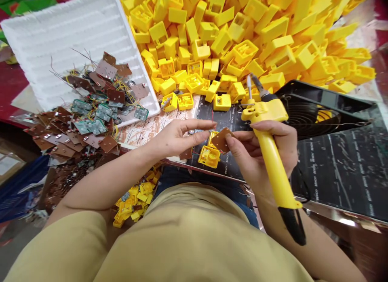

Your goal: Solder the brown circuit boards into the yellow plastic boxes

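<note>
My right hand (266,152) is closed round a yellow soldering iron (269,148), tip pointing away from me, while its thumb and fingers also pinch a small brown circuit board (221,139). My left hand (178,136) pinches a thin red wire (212,119) just left of the board, fingers pressed together. A yellow plastic housing (209,156) lies on the black mat (333,160) right under the board.
A big heap of yellow plastic housings (242,35) fills the far side. A white foam tray (60,35) at the left holds brown and green circuit boards (93,108) with wires. A black fan (315,108) stands at the right. More yellow parts (136,199) lie by my lap.
</note>
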The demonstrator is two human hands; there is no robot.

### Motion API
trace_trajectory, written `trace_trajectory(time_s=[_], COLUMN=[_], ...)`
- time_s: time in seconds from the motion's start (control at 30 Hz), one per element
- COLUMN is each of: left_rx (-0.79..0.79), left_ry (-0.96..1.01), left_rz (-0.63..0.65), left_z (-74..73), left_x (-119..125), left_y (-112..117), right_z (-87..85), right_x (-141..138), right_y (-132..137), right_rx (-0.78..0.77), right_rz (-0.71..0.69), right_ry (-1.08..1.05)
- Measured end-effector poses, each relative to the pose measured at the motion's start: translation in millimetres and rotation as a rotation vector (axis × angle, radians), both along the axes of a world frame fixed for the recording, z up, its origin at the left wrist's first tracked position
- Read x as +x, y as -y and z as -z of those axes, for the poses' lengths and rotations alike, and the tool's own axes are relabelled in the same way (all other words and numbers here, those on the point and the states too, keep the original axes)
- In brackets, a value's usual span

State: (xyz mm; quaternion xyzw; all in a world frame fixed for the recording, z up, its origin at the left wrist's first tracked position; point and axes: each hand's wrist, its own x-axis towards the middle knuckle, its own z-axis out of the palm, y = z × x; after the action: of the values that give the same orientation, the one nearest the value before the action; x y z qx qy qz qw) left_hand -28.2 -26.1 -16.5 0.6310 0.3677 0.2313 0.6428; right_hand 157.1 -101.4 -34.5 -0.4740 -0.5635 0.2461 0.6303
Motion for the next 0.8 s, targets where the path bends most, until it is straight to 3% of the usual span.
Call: trace_trajectory(time_s=[0.1,0.33,0.6,0.8], left_rx=[0.094,0.2,0.112,-0.068], left_ry=[-0.014,0.063,0.132,0.27], left_rz=[-0.081,0.023,-0.208,-0.287], left_z=[1.3,15.4,-3.7,0.2], left_x=[6,11,17,29], left_y=[3,-1,8,7], right_z=[1.6,-6.1,-2.6,4.3], right_x=[-1,4,7,2], right_y=[2,4,2,5], right_rx=[0.024,0.036,0.044,0.041], right_rz=[0.05,0.03,-0.028,0.023], right_ry=[0.024,0.043,-0.026,-0.001])
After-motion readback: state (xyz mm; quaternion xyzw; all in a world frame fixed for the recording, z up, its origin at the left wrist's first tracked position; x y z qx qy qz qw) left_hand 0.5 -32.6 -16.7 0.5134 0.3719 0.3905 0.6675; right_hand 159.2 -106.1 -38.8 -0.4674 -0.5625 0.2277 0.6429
